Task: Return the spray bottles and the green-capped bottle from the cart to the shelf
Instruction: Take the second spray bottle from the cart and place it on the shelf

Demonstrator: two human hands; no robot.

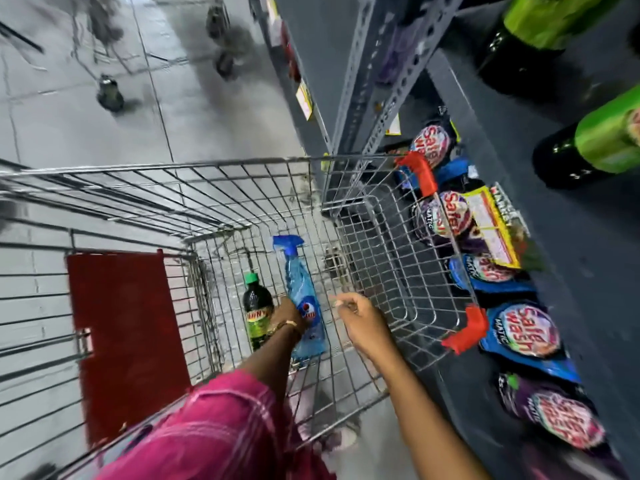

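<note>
1. Blue spray bottle (300, 299) lying flat on the wire floor of the cart (242, 174), trigger head toward the far end, base toward the near end.
2. Green-capped bottle (257, 310) lying just left of it, dark body, green and yellow label, cap pointing far; touching or nearly touching the spray bottle, hard to tell which.
3. Left hand (289, 315) down in the cart at the middle of the spray bottle, fingers wrapped onto its left side between the two bottles; bracelet on the wrist, pink sleeve above the forearm. Seemingly closed on the spray bottle, though fingertips hidden beneath it.
4. Right hand (360, 318) hanging above the cart floor, right of the spray bottle and apart from it, fingers loosely curled, holding nothing.
5. Red flap (121, 327) at the left of the cart.
6. Grey shelf (571, 237) just right of the cart, with blue and purple detergent pouches (526, 329) in a row below and green-labelled dark bottles (595, 143) at far right.
</note>
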